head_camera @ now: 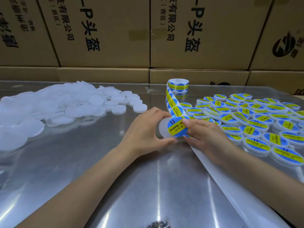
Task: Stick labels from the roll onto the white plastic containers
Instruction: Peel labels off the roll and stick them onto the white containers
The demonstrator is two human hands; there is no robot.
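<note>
My left hand (144, 129) grips a round white plastic container (163, 130), tilted up toward me at the table's middle. A blue and yellow "soldering paste" label (176, 127) lies partly on its face, and my right hand (205, 134) pinches the label's right edge. The label roll (178, 85) stands at the back of the table, and its strip of labels (172, 104) runs down to my hands. Bare backing paper (230, 186) trails toward the front right, under my right forearm.
A heap of unlabelled white containers (57, 104) covers the left of the shiny metal table (115, 186). Several labelled containers (256, 122) lie spread on the right. Stacked cardboard boxes (205, 33) wall off the back.
</note>
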